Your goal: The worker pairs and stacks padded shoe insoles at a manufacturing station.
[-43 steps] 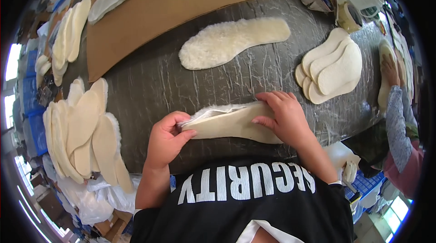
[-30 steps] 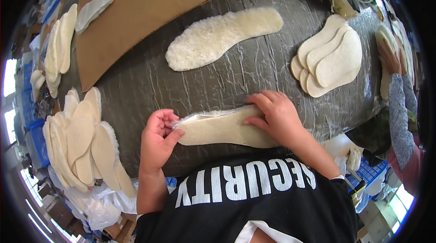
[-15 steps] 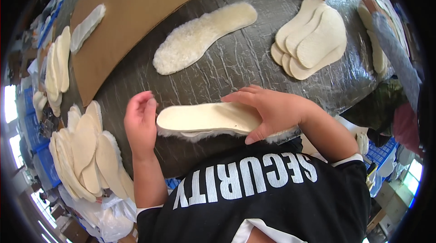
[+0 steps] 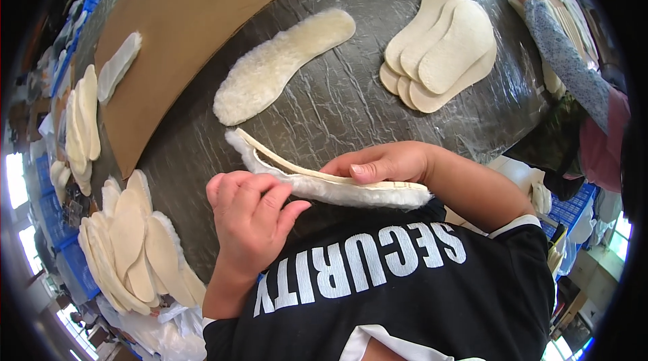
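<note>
Along the left edge: stacks of flat cream insoles (image 4: 131, 253) lie fanned at the table's rim, with another stack (image 4: 82, 124) farther up; a nudge from the left forearm could, I judge, push the near fan off the edge.
Cardboard sheet (image 4: 182, 30): lies on the table, one fleece insole (image 4: 118, 67) on it.
Left hand (image 4: 250, 216): fingers curled together against the near side of the fleece-lined insole pair (image 4: 324, 182), thumb below; whether it truly pinches the fleece I cannot tell.
Held insoles: two pieces, edge-up just above the wrinkled grey table cover (image 4: 337, 104), close to the person's chest; the thin upper layer gapes from the fleece at the left tip, so the two could slide out of line.
Right hand (image 4: 388, 162): fingers flat and together, pressing on the top edge; uneven pressure might let the pair tip over.
Loose fleece insole (image 4: 283, 64): fluffy side up, apart from the hands.
Right side: fanned smooth insoles (image 4: 442, 50); another person's sleeve (image 4: 563, 67) beyond them.
</note>
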Demonstrator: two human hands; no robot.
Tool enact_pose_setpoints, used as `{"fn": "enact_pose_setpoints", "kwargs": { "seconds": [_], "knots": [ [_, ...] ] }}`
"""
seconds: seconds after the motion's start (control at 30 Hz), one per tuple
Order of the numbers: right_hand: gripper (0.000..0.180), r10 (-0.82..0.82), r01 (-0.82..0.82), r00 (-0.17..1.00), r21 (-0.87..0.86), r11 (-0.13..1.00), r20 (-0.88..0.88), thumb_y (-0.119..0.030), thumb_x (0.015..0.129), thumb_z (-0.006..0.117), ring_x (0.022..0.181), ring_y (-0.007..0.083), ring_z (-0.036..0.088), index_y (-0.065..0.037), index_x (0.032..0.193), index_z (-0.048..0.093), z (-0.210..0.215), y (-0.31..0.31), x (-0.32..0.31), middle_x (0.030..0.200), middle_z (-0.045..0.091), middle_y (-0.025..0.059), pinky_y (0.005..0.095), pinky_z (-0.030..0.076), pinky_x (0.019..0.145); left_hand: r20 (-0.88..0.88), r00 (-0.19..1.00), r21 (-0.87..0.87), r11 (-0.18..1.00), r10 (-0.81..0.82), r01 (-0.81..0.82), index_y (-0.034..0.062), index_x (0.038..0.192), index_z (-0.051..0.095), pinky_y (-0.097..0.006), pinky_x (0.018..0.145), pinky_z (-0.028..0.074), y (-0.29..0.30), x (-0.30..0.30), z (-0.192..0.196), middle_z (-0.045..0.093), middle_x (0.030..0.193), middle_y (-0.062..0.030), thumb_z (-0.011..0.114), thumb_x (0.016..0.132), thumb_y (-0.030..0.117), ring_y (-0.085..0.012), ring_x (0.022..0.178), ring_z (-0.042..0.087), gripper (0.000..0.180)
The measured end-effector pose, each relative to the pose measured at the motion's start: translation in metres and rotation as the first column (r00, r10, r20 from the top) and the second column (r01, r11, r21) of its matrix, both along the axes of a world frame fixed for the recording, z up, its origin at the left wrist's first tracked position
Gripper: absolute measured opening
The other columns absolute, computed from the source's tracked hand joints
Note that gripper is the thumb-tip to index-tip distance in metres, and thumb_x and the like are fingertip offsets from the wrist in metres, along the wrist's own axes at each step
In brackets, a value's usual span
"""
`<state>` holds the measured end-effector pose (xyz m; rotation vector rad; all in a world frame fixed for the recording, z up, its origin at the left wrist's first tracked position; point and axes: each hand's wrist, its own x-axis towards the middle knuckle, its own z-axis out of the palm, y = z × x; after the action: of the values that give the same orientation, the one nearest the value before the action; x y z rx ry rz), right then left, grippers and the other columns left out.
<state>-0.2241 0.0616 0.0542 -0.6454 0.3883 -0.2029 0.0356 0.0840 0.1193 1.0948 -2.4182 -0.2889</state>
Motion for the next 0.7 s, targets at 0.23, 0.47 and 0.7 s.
{"fn": "enact_pose_setpoints", "kwargs": {
  "seconds": [0.23,0.47,0.7],
  "knots": [
    [0.069,0.028,-0.035,0.997,-0.093,0.995,-0.069,-0.060,0.101,0.037,0.123,0.0173,0.050,-0.003,0.138,0.053,-0.004,0.003,0.009,0.132,0.058,0.0110,0.0308,0.037,0.106,-0.118,0.986,0.080,0.988,-0.118,0.128,0.0088,0.093,0.068,-0.043,0.082,0.038,-0.002,-0.018,0.010,0.061,0.096,-0.0023,0.083,0.067,0.019,-0.0243,0.087,0.055,0.031],
    [0.061,-0.053,0.055,0.998,0.242,0.969,-0.014,-0.056,0.100,0.044,0.092,0.0103,0.062,-0.001,0.120,0.062,-0.015,0.013,0.014,0.109,0.066,0.0072,0.0257,0.053,0.079,-0.230,0.940,0.068,0.959,-0.252,0.274,0.0111,0.090,0.070,-0.039,0.078,0.038,-0.014,-0.042,-0.011,0.062,0.092,0.0022,0.079,0.065,0.008,-0.0211,0.083,0.055,0.026],
    [0.047,-0.163,0.157,0.987,0.315,0.936,-0.009,-0.045,0.100,0.053,0.089,0.0106,0.064,-0.003,0.117,0.063,-0.018,0.017,0.018,0.105,0.067,0.0062,0.0260,0.054,0.076,-0.240,0.931,0.049,0.955,-0.274,0.294,0.0101,0.085,0.069,-0.039,0.079,0.038,-0.013,-0.044,-0.017,0.063,0.088,0.0023,0.075,0.064,0.007,-0.0198,0.082,0.056,0.022]
  ]
}}
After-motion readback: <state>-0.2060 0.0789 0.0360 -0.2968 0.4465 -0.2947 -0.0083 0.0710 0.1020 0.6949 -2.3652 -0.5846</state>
